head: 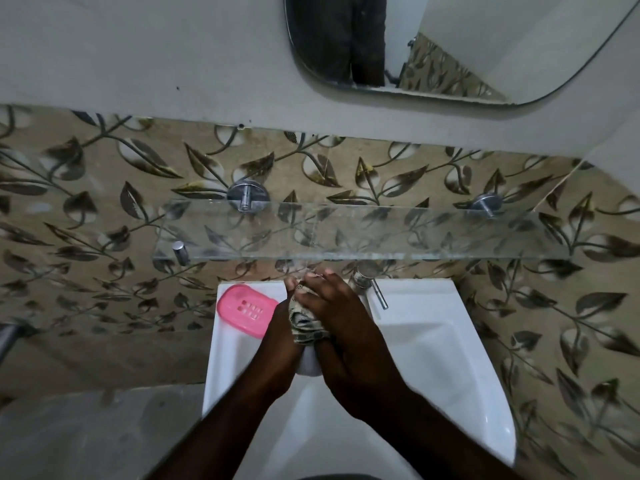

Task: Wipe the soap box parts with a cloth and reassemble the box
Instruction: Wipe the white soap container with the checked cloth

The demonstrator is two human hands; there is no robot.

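Wiping a soap box part over the sink [450, 341].
Left hand [277, 341] steadies a white part [309, 363]; right hand [343, 327] presses the bunched cloth [306, 327] onto it. Pink tray [246, 310] waits aside, presumably for reassembly.

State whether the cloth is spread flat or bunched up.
Bunched up: the cloth is crumpled between the left hand and right hand over the sink.

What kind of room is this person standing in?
Most likely a home bathroom. A white ceramic washbasin with a chrome tap sits under a clear glass wall shelf, with a rounded wall mirror above leaf-patterned tiles.
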